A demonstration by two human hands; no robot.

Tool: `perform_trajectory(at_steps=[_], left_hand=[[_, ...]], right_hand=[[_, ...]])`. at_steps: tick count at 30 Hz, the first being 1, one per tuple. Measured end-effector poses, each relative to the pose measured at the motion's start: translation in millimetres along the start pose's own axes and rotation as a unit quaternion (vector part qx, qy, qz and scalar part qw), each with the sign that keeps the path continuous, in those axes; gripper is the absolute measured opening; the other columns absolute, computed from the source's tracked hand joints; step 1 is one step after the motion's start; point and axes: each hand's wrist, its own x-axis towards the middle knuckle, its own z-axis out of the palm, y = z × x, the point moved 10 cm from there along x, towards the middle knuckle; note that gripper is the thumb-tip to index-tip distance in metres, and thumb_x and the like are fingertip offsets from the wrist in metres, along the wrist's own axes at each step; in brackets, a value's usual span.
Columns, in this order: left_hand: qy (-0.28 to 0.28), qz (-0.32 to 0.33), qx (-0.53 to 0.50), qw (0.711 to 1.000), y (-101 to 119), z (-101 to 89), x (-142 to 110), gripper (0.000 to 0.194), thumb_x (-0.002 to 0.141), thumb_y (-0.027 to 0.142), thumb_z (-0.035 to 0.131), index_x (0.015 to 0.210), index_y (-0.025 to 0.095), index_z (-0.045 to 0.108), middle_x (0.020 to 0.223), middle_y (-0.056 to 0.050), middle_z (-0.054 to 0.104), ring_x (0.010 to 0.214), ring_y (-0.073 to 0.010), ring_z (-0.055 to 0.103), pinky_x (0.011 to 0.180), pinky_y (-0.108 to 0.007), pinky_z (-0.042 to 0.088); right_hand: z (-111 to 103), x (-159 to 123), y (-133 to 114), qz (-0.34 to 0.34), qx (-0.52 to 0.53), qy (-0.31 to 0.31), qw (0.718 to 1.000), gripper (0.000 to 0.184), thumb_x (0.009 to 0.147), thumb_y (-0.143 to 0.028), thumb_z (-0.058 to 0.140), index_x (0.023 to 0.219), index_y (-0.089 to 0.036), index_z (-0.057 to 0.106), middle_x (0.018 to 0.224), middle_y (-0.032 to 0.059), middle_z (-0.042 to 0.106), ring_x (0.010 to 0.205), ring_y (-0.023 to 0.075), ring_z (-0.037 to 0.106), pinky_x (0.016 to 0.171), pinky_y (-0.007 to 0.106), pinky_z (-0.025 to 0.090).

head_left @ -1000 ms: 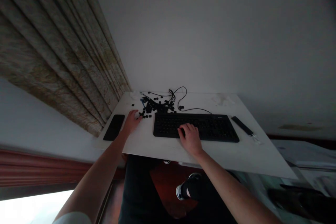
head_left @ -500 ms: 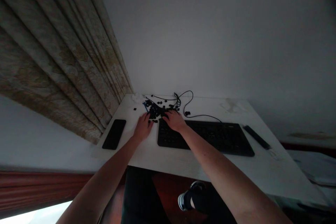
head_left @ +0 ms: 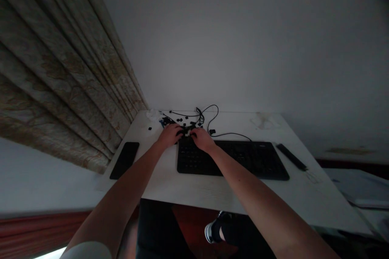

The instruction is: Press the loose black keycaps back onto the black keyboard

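Small black keycaps (head_left: pixel 186 117) lie scattered at the back left of the white table (head_left: pixel 194 187). My left hand (head_left: pixel 170 135) is among them, its fingers curled, with dark pieces at the fingertips that look like keycaps. Close to its right, my right hand (head_left: pixel 203 139) rests over the back left corner of the black keyboard (head_left: pixel 243 156), fingers bent inward. What lies between its fingertips is too dark and small to make out. A gap of bare table and a few keycaps separates the two sets of fingertips.
A black phone (head_left: pixel 125 160) lies at the left edge. The keyboard's cable (head_left: pixel 213 118) loops behind it. A dark strip-shaped object with a loop (head_left: pixel 291 156) lies to the right. Crumpled clear plastic (head_left: pixel 152 115) sits at the back left, beside a patterned curtain (head_left: pixel 75 64).
My left hand has moved right, closer to my right hand, and its fingers have curled in over the keycaps. My right hand stays in nearly the same place. The view has shifted slightly.
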Motion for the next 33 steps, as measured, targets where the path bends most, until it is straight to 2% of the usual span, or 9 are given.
perform_trajectory(at_steps=[4, 7, 11, 15, 18, 22, 25, 30, 33], left_hand=[[-0.002, 0.0, -0.003, 1.0, 0.0, 4.0, -5.0, 0.032, 0.086, 0.015, 0.061, 0.116, 0.02, 0.07, 0.122, -0.011, 0.066, 0.119, -0.0262, 0.059, 0.106, -0.042, 0.046], [0.01, -0.006, -0.01, 1.0, -4.4, 3.4, -13.4, 0.031, 0.087, 0.011, 0.057, 0.114, 0.02, 0.069, 0.119, -0.01, 0.066, 0.117, -0.0249, 0.059, 0.106, -0.042, 0.046], [0.024, -0.028, -0.019, 0.999, -10.9, -1.2, -24.8, 0.026, 0.089, 0.011, 0.055, 0.109, 0.021, 0.069, 0.114, -0.009, 0.068, 0.114, -0.0241, 0.06, 0.104, -0.041, 0.047], [0.017, -0.025, 0.013, 0.999, -9.2, -5.7, -31.5, 0.02, 0.092, 0.018, 0.054, 0.106, 0.021, 0.068, 0.107, -0.009, 0.069, 0.11, -0.0257, 0.061, 0.099, -0.041, 0.049], [0.013, -0.018, 0.045, 0.999, -7.1, -8.0, -33.6, 0.021, 0.095, 0.02, 0.052, 0.108, 0.021, 0.068, 0.109, -0.01, 0.069, 0.108, -0.0262, 0.062, 0.096, -0.041, 0.049], [0.027, -0.035, 0.054, 0.998, -9.1, -11.4, -35.5, 0.024, 0.096, 0.02, 0.05, 0.112, 0.02, 0.068, 0.114, -0.011, 0.068, 0.11, -0.0271, 0.06, 0.096, -0.042, 0.047], [0.039, -0.055, 0.05, 0.996, -10.0, -12.6, -36.4, 0.024, 0.097, 0.024, 0.049, 0.113, 0.021, 0.068, 0.114, -0.011, 0.068, 0.112, -0.0283, 0.059, 0.099, -0.045, 0.044], [0.044, -0.064, 0.04, 0.996, -5.4, -9.2, -35.5, 0.026, 0.097, 0.025, 0.048, 0.114, 0.022, 0.068, 0.115, -0.012, 0.067, 0.114, -0.0296, 0.057, 0.103, -0.049, 0.039], [0.053, -0.075, 0.028, 0.995, -4.5, -8.6, -35.4, 0.025, 0.096, 0.026, 0.051, 0.114, 0.023, 0.068, 0.117, -0.011, 0.066, 0.116, -0.0292, 0.056, 0.104, -0.049, 0.038]], right_hand=[[-9.3, 6.8, 12.8, 0.005, 0.052, 0.04, 0.998, 0.034, 0.085, -0.006, 0.055, 0.114, -0.018, 0.069, 0.122, 0.0095, 0.065, 0.111, 0.0193, 0.061, 0.101, 0.032, 0.044], [-15.3, 10.2, 26.3, 0.049, 0.044, 0.067, 0.996, 0.036, 0.084, -0.009, 0.057, 0.119, -0.014, 0.067, 0.124, 0.0135, 0.063, 0.11, 0.0206, 0.061, 0.101, 0.033, 0.045], [-11.9, 16.0, 21.8, 0.033, -0.027, 0.036, 0.998, 0.041, 0.087, -0.016, 0.057, 0.128, -0.014, 0.064, 0.125, 0.0157, 0.064, 0.117, 0.0271, 0.057, 0.104, 0.038, 0.041], [-9.5, 21.3, 16.3, 0.015, -0.07, -0.002, 0.997, 0.047, 0.087, -0.02, 0.058, 0.134, -0.019, 0.061, 0.126, 0.0159, 0.064, 0.118, 0.0314, 0.056, 0.098, 0.042, 0.045], [-11.9, 23.1, 17.1, 0.009, -0.068, -0.009, 0.998, 0.039, 0.088, -0.019, 0.058, 0.126, -0.02, 0.065, 0.121, 0.0144, 0.066, 0.115, 0.0289, 0.057, 0.096, 0.039, 0.045], [-17.5, 20.0, 19.3, -0.002, -0.04, 0.019, 0.999, 0.028, 0.089, -0.018, 0.059, 0.116, -0.017, 0.067, 0.116, 0.012, 0.066, 0.11, 0.023, 0.059, 0.095, 0.033, 0.045], [-12.4, 17.3, 16.1, -0.025, -0.035, 0.002, 0.999, 0.019, 0.089, -0.021, 0.062, 0.106, -0.019, 0.07, 0.113, 0.0106, 0.066, 0.108, 0.0223, 0.06, 0.093, 0.032, 0.045], [-7.2, 22.0, 13.4, -0.028, -0.06, -0.036, 0.997, 0.024, 0.089, -0.025, 0.063, 0.113, -0.022, 0.067, 0.111, 0.0085, 0.066, 0.103, 0.0235, 0.063, 0.088, 0.033, 0.047], [-7.6, 26.8, 11.7, -0.023, -0.084, -0.049, 0.995, 0.021, 0.089, -0.027, 0.066, 0.109, -0.022, 0.067, 0.115, 0.0093, 0.066, 0.103, 0.024, 0.063, 0.086, 0.033, 0.047]])
